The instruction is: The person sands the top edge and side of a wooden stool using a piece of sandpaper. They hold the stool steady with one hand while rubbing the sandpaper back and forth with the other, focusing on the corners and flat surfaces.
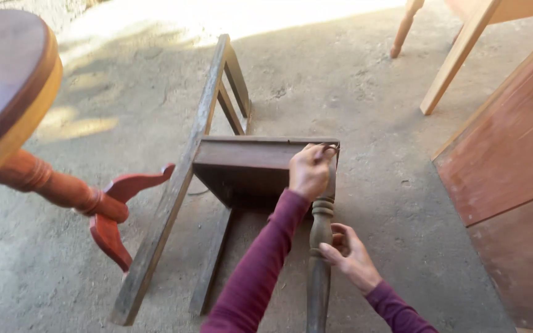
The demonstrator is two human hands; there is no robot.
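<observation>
One concrete floor [353, 92] filled the frame, part sunlit at the top, part in shade. On it, at the right edge, lay one flat reddish-brown panel [513, 148], its surface made of two boards meeting at a seam. At the left stood one round table [1, 80] with a dark top and a pale yellow rim, carried on one turned red pedestal [50, 185] from which two curved red feet were visible. At the top right, two pale wooden legs [458, 55] of another piece entered the frame, one turned and one straight.

In the centre lay one old dark wooden chair [242, 166], tipped onto its side on the floor, its long back rails running from upper centre to lower left and its seat frame facing you. One turned chair leg [321, 246] pointed toward you.

Your left hand [308, 172] was closed at the upper corner of the seat frame, fingers curled around a small thin item too small to identify. Your right hand [351, 254] rested against the turned leg with fingers loosely curved and part open, touching it rather than gripping it. Both sleeves were maroon.
</observation>
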